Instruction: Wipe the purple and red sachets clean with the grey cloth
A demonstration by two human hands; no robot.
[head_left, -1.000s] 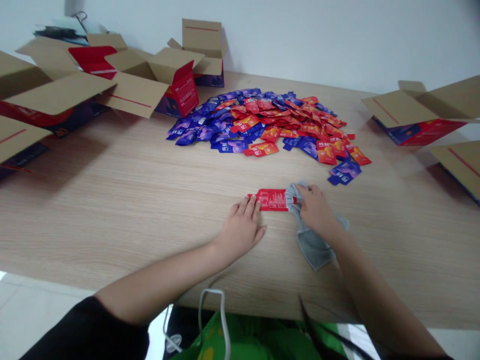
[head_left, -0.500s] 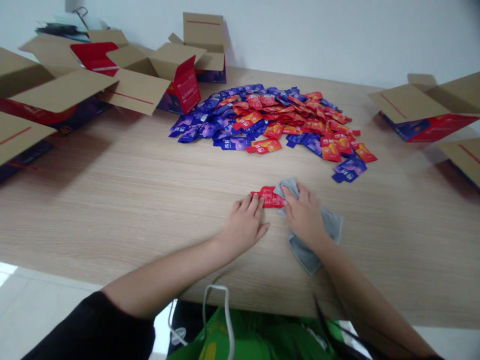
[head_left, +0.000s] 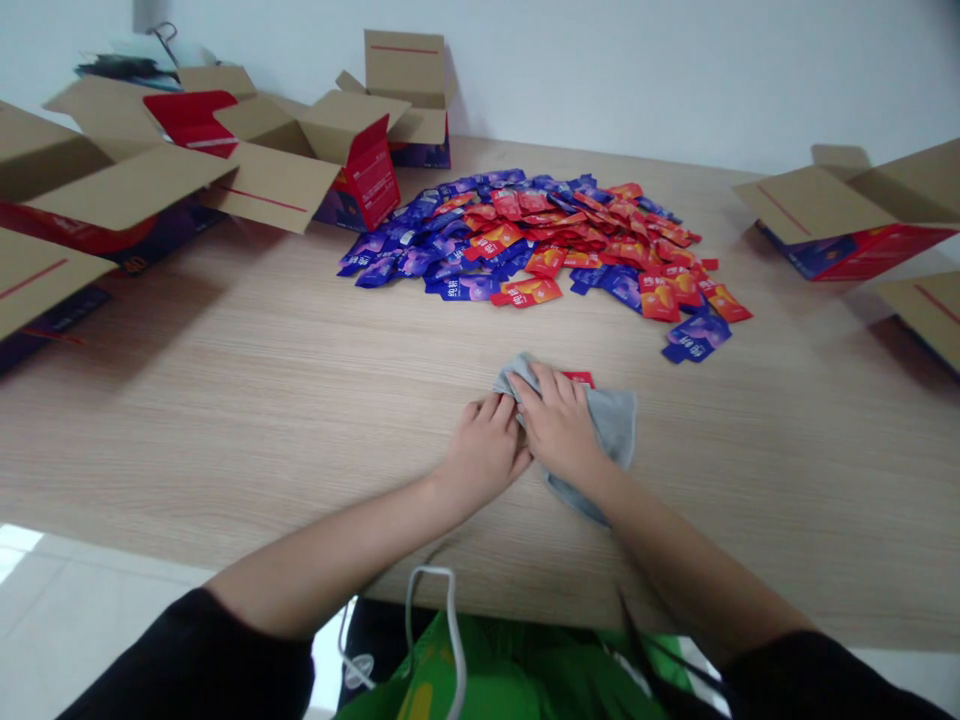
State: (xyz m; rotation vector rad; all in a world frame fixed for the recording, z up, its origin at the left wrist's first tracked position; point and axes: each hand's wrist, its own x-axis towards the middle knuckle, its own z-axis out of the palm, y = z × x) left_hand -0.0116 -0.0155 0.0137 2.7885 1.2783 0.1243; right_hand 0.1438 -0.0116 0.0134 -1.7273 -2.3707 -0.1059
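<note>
A red sachet (head_left: 580, 379) lies on the table, mostly covered; only a bit of its upper right edge shows past the grey cloth (head_left: 615, 425). My right hand (head_left: 559, 420) is closed on that cloth, pressing it over the sachet with the fingers bunched into the fabric. Beside it, my left hand (head_left: 486, 445) rests on the table, holding down the sachet's left end. The left fingertips are partly hidden by the cloth, and the two hands touch or nearly touch.
Beyond my hands lies a heap of purple and red-orange sachets (head_left: 525, 235). A purple sachet (head_left: 697, 337) lies at its near right edge. Open cardboard boxes stand at the left (head_left: 127, 185), back (head_left: 420, 125) and right (head_left: 862, 215). A white wall closes off the back.
My right hand has slid the cloth leftward along the red sachet, up to my left hand. The cloth now covers most of the sachet. My left hand has stayed nearly in place.
</note>
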